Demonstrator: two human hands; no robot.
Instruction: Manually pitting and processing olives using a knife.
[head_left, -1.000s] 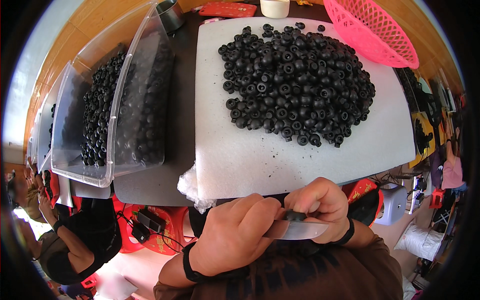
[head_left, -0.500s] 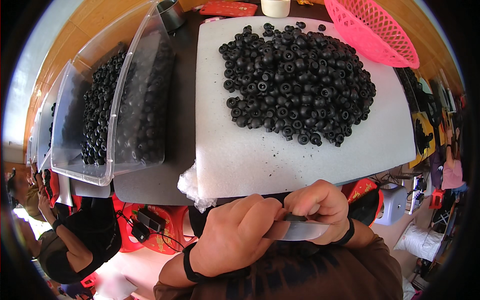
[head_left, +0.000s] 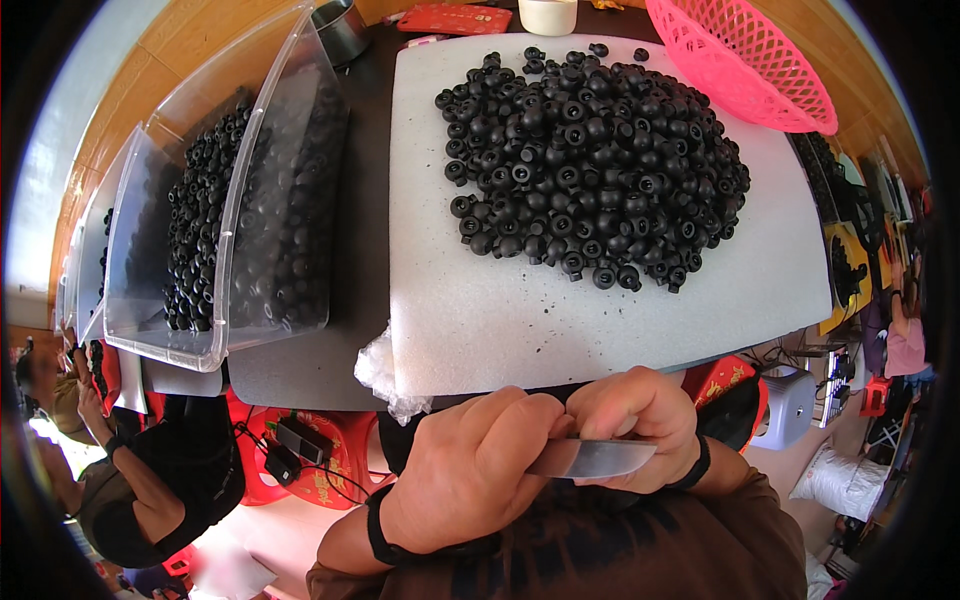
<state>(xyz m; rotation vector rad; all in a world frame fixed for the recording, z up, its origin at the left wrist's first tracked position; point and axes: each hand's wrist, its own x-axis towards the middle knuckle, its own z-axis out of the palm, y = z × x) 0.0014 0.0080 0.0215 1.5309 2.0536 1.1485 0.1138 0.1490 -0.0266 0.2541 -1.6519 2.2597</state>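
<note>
- Clear plastic bin [head_left: 225, 250], left on the dark tabletop [head_left: 360, 200] — small black parts [head_left: 195, 220] inside.
- Metal cup [head_left: 341, 35] and white cup [head_left: 547, 17], far side; contents unclear.
- Pink lattice basket [head_left: 745, 70], at white sheet's [head_left: 480, 340] far right corner.
- Heap of black knobs [head_left: 600, 170], on the sheet.
- Left hand [head_left: 460, 470], closed round a knife [head_left: 605, 459] — blade pointing right.
- Right hand [head_left: 640, 420], fingers curled at the blade; cannot tell what it grips.

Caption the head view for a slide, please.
Left hand holds a blade close to the right hand, near a heap of black parts on a white mat.
</note>
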